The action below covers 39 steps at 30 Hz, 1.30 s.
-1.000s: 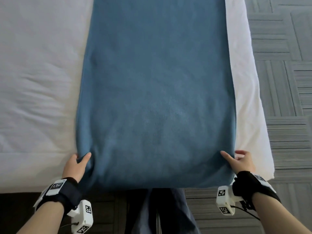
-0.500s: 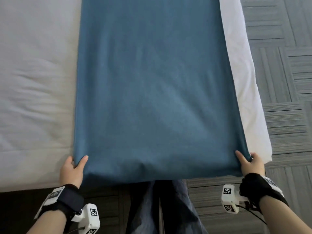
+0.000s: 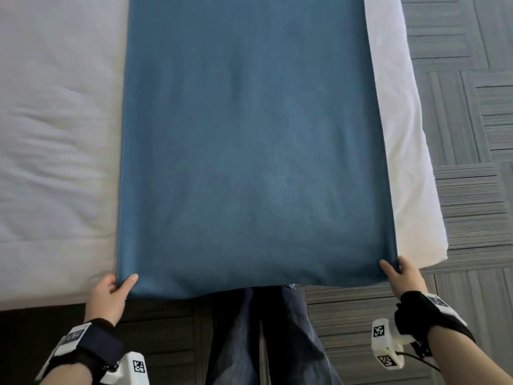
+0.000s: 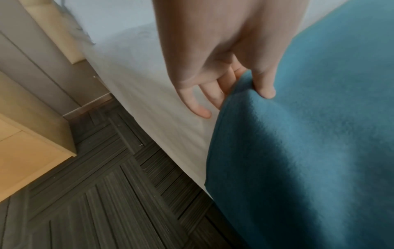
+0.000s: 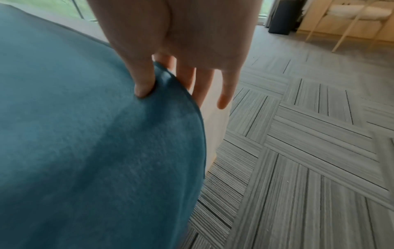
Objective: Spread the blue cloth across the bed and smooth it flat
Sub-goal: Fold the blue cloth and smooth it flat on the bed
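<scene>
Left hand point(image 3: 109, 291) and right hand point(image 3: 402, 276) — each is being kept pinched on a near corner of the soft blue fleece cloth point(image 3: 249, 140), which is being held over the white-sheeted bed point(image 3: 55, 134).

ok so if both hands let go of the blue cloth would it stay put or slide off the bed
Probably floppy: the blue cloth bends softly over the bed edge and dimples under the left hand thumb. Its fuzzy nap likely grips the sheet, so it should stay. The right hand pinches only a corner, suggesting it is light.
</scene>
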Available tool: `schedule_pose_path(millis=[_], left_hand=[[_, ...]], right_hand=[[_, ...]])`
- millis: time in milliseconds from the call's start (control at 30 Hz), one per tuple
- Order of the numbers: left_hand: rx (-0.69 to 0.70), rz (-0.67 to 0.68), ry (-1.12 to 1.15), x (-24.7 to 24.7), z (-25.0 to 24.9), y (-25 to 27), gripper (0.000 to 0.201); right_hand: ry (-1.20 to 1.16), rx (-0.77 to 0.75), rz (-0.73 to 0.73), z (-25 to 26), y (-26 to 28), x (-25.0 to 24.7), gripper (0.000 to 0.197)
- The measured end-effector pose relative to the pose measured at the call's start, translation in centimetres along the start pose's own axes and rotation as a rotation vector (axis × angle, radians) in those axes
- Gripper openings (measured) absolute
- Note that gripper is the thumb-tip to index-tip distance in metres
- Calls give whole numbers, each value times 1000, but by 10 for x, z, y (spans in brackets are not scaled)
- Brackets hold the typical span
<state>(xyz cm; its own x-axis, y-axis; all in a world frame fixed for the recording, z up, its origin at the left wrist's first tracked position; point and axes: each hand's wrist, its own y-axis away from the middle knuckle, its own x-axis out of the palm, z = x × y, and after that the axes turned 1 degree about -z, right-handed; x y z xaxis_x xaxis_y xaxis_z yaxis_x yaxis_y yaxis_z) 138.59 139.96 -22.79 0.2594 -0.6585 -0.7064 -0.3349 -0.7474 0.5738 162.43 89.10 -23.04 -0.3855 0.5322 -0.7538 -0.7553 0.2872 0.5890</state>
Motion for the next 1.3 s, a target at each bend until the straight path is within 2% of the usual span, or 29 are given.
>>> schedule_pose_path(millis=[133, 233, 300, 433, 667, 767, 833, 867, 967, 1133, 1233, 1300], left_hand=[[-20, -16, 71, 8, -12, -7, 23], [-7, -146, 115, 9, -33, -22, 27], [14, -174, 113, 6, -42, -30, 30], [31, -200, 9, 0, -38, -24, 24], [-36, -208, -27, 7, -29, -2, 20], [-38, -318, -44, 6, -48, -6, 31], [49, -377, -136, 6, -74, -11, 43], [114, -376, -177, 8, -90, -14, 47], [362, -293, -285, 23, -147, -28, 55], [756, -194, -567, 57, -251, -58, 58], [923, -85, -713, 76, -295, -75, 56], [957, 22, -801, 85, -305, -85, 55]], right_hand=[[-98, -35, 29, 20, -13, 4, 27], [-197, -40, -141, 42, -28, 3, 31], [-136, -68, -220, 52, -35, -1, 28], [-92, -63, -262, 48, -34, -7, 23], [-47, 54, -122, 37, -20, -6, 22], [42, -15, -288, 62, -22, -10, 29], [65, -142, -418, 92, -20, -12, 41], [78, -224, -426, 110, -21, -11, 47], [226, -478, -321, 169, -28, 0, 57], [511, -854, -163, 280, -46, 34, 61], [646, -979, -45, 325, -53, 58, 63], [738, -1002, 26, 332, -58, 68, 61]])
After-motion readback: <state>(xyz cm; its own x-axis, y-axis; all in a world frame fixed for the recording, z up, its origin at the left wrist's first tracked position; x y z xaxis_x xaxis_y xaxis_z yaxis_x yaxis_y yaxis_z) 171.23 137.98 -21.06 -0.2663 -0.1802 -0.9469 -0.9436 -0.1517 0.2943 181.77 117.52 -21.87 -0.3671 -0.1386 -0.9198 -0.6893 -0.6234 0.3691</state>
